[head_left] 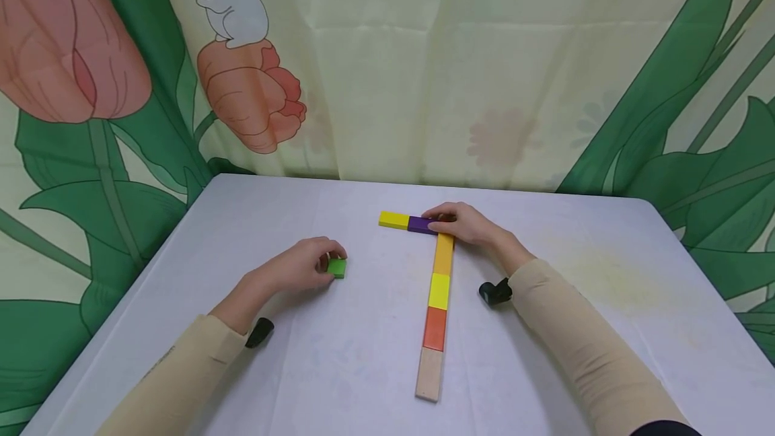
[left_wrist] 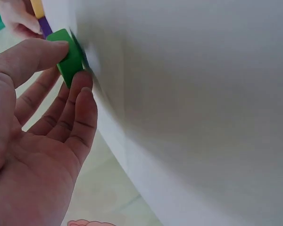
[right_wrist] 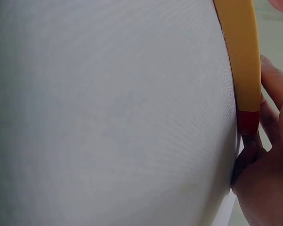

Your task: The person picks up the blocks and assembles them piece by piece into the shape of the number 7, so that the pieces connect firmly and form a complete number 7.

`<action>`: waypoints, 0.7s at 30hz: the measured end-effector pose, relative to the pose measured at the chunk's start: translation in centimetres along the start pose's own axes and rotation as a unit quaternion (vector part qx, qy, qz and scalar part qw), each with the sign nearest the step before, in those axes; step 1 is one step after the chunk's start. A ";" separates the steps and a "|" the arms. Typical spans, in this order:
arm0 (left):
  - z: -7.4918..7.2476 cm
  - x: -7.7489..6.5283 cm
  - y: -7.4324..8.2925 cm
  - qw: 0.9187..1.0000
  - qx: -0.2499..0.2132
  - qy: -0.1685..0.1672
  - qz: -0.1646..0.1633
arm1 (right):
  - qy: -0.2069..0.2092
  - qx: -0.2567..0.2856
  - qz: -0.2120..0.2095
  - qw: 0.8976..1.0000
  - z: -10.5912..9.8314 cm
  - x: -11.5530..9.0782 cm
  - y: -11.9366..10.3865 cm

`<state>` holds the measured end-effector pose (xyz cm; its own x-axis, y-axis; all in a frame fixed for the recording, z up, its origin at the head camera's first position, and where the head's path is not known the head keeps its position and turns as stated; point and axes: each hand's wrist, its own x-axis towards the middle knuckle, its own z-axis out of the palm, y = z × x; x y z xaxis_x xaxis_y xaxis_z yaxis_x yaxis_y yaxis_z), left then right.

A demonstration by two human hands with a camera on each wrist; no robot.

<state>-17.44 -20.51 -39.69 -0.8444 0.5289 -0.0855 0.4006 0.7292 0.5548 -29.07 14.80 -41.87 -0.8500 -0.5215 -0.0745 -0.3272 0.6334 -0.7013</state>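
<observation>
My left hand (head_left: pixel 305 263) pinches a green block (head_left: pixel 336 268) between thumb and fingers, at or just above the table, left of the row. In the left wrist view the thumb lies on one face of the green block (left_wrist: pixel 66 57) and the fingertips on its other side. At the far end of the row, my right hand (head_left: pixel 466 222) holds a dark red block (right_wrist: pixel 248 123), mostly covered by the fingers in the head view. This block meets the end of an orange block (head_left: pixel 444 254). Left of it lie a purple block (head_left: pixel 420 225) and a yellow block (head_left: pixel 393 220).
Toward me from the orange block, a second yellow block (head_left: pixel 438 291), an orange-red block (head_left: pixel 434 328) and a bare wood block (head_left: pixel 429 374) continue the line. They lie on a white-covered table (head_left: pixel 357 369). A printed curtain (head_left: pixel 387 99) hangs behind its far edge.
</observation>
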 end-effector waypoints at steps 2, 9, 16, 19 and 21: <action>-0.3 0.9 -0.1 1.000 0.003 0.001 -0.008 | 0.000 0.000 -0.001 1.000 0.0 0.0 0.0; -1.4 4.5 -0.3 0.999 0.003 0.006 -0.039 | -0.001 0.006 0.005 1.000 0.0 -0.1 -0.1; -1.6 8.1 -0.7 0.997 -0.001 0.014 -0.072 | -0.001 0.003 0.009 1.000 0.0 0.0 0.0; -1.8 9.2 -0.7 0.997 0.002 0.011 -0.081 | 0.000 0.005 0.009 1.000 0.0 0.0 0.0; -1.9 9.8 -0.5 0.996 0.003 0.009 -0.086 | -0.001 0.005 0.010 1.000 0.0 0.0 0.0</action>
<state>-26.59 -16.54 -39.28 -0.9066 0.3887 -0.1640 0.2523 0.8111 0.5277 -29.11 14.78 -41.81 -0.8554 -0.5103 -0.0890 -0.3072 0.6380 -0.7061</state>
